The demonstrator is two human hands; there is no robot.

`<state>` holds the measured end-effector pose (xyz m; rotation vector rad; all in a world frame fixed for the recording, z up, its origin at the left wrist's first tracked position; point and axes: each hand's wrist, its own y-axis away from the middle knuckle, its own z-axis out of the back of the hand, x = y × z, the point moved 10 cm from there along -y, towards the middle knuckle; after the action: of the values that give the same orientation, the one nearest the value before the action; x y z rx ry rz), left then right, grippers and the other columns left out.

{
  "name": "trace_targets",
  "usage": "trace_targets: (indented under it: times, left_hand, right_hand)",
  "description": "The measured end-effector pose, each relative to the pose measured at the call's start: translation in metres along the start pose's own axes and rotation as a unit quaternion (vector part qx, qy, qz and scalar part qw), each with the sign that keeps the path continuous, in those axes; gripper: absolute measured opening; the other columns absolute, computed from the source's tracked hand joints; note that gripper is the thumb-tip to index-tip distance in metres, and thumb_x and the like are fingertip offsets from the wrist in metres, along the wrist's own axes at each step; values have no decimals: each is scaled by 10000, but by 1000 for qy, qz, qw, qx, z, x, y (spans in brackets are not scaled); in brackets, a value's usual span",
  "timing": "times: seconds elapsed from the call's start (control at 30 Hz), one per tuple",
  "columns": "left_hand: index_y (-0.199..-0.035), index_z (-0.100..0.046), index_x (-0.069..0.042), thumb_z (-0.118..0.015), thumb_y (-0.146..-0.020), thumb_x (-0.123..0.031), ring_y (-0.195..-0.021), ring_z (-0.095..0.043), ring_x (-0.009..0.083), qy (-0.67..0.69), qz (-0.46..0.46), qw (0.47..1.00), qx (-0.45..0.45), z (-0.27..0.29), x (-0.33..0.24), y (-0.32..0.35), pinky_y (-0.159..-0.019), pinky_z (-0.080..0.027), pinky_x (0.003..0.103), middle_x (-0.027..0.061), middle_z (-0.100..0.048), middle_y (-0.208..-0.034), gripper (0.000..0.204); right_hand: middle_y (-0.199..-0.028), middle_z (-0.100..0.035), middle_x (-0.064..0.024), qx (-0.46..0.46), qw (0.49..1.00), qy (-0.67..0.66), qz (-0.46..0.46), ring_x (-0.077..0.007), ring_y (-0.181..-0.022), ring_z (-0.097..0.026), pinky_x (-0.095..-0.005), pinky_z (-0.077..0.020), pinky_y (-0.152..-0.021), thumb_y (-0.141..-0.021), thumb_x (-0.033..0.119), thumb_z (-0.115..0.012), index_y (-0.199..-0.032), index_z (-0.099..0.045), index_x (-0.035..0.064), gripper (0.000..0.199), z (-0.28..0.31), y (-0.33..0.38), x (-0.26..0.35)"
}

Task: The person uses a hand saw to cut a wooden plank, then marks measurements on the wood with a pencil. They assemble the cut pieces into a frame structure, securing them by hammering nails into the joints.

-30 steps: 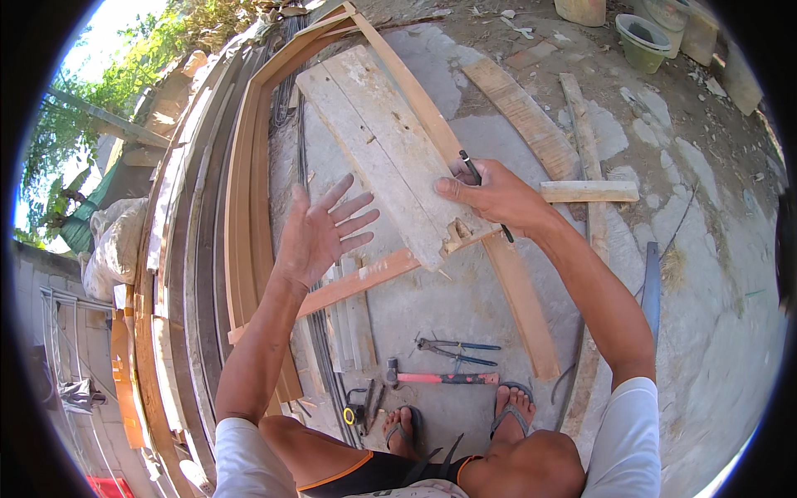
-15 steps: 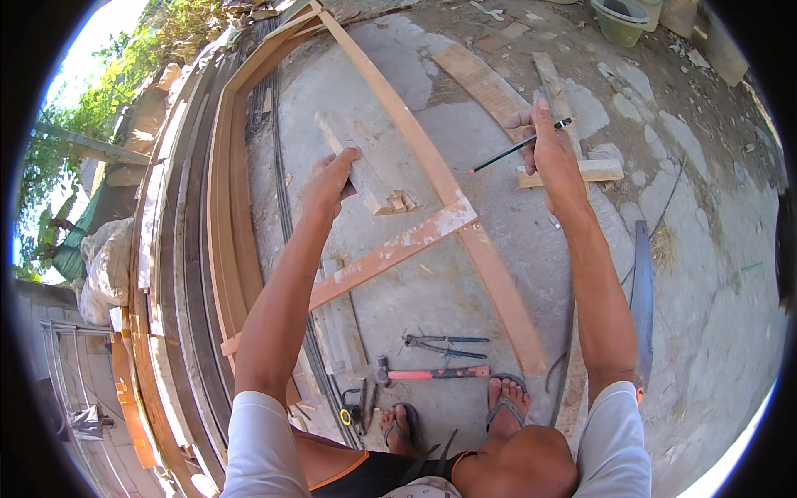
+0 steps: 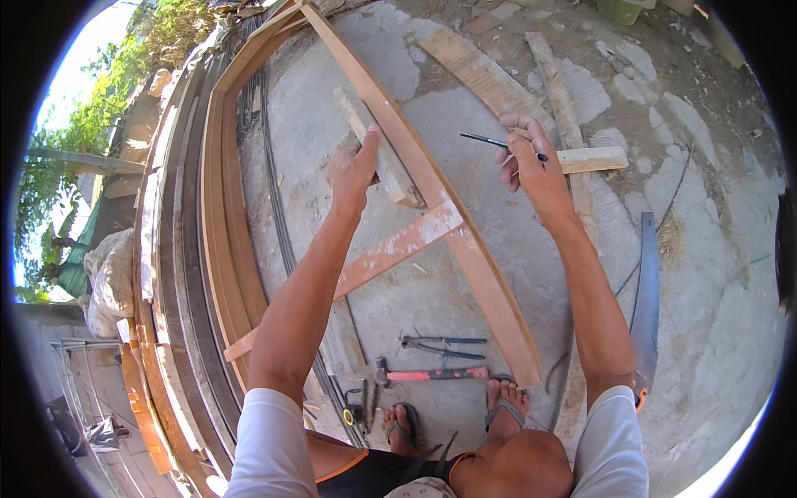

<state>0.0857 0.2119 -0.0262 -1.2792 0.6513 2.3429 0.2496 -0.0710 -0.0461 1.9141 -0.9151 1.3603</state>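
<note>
My left hand [image 3: 352, 170] grips a short pale wooden board [image 3: 388, 170] that stands on edge on the concrete, leaning by a long diagonal batten [image 3: 465, 249]. A second, paint-flecked batten [image 3: 390, 249] crosses under the long one. My right hand [image 3: 531, 166] is off to the right of the long batten and holds a dark pencil [image 3: 486, 141] pointing left. Just past that hand lies a short wood offcut [image 3: 598, 158].
Pliers [image 3: 440, 344], a red-handled hammer [image 3: 432, 375] and a tape measure [image 3: 349, 415] lie by my sandalled feet [image 3: 498, 398]. A hand saw [image 3: 646, 290] lies at the right. Curved wooden frames [image 3: 220, 249] are stacked at the left, with planks [image 3: 481, 75] farther back.
The wide board that lay flat across the battens has been turned onto its edge by my left hand. My right hand let go of it and moved right, still holding the pencil.
</note>
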Motion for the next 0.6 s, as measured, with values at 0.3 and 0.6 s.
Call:
trace_targets:
  times: [0.3, 0.6]
  left_hand:
    - [-1422, -594, 47, -478, -1082, -595, -963, -588, 212, 85, 51, 992, -76, -9, 21, 0, -842, -495, 397, 115, -648, -1047, 736]
    - [-1312, -635, 101, -515, -1091, -517, -1093, -520, 244, 116, 6, 991, -65, -14, 17, -1, -990, -440, 409, 176, -630, -1238, 667]
  right_hand:
    - [-1004, -762, -42, 119, 991, 68, 5, -113, -755, -704, -267, -529, -638, -978, 325, -756, -1177, -764, 55, 335, -79, -88, -18]
    - [-1024, -782, -36, 104, 993, 49, -4, -123, -752, -722, -299, -547, -641, -1008, 316, -710, -1197, -762, 53, 328, -141, -166, -45]
